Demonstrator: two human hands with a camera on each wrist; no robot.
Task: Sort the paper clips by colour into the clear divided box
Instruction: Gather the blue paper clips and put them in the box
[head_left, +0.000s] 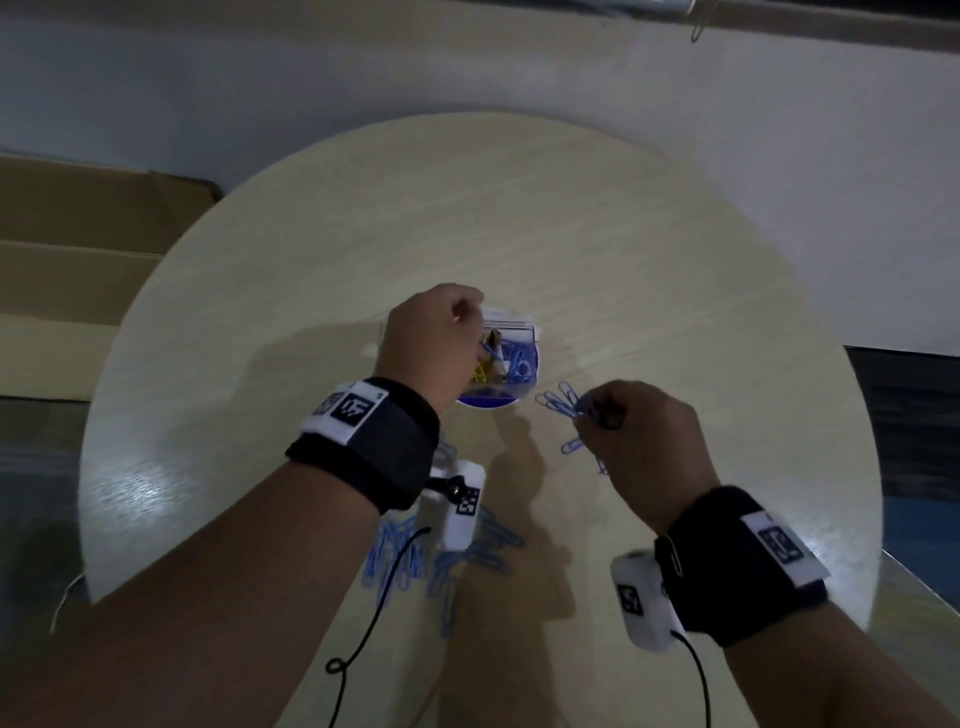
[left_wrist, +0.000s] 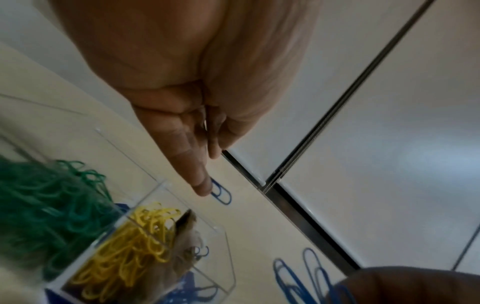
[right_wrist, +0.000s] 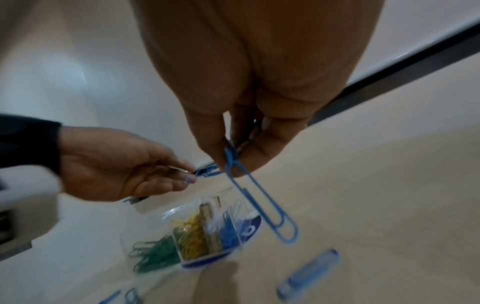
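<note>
— Now, head view: what do you stand over?

— A round pale wood-grain table (head_left: 649, 270) against a white wall (head_left: 779, 130), with flattened cardboard (head_left: 78, 234) at its left. Your left hand (head_left: 431, 343) hovers over the clear divided box (head_left: 511, 358) at mid-table, fingers curled. Your right hand (head_left: 639, 431) grips a bunch of blue clips (head_left: 561, 402) just right of the box. More loose blue clips (head_left: 405, 556) lie near you, partly under your left wrist's camera unit (head_left: 462, 514).

— And the left wrist view?

— Fingertips (left_wrist: 202, 185) pinched together over a single blue clip (left_wrist: 221, 192); whether they hold it is unclear here. Below sit green clips (left_wrist: 46, 205) and yellow clips (left_wrist: 130, 246) in separate compartments, the box cut off by the frame's edge.

— The right wrist view?

— It settles that: your left hand (right_wrist: 116, 164) pinches a blue clip (right_wrist: 207, 170), and your right hand (right_wrist: 233, 152) clamps a dangling clip chain (right_wrist: 259, 203). The box (right_wrist: 197, 232) stands beneath, showing green, yellow and blue sections. A blurred blue object (right_wrist: 309, 273) lies on the table, too smeared to identify.
</note>
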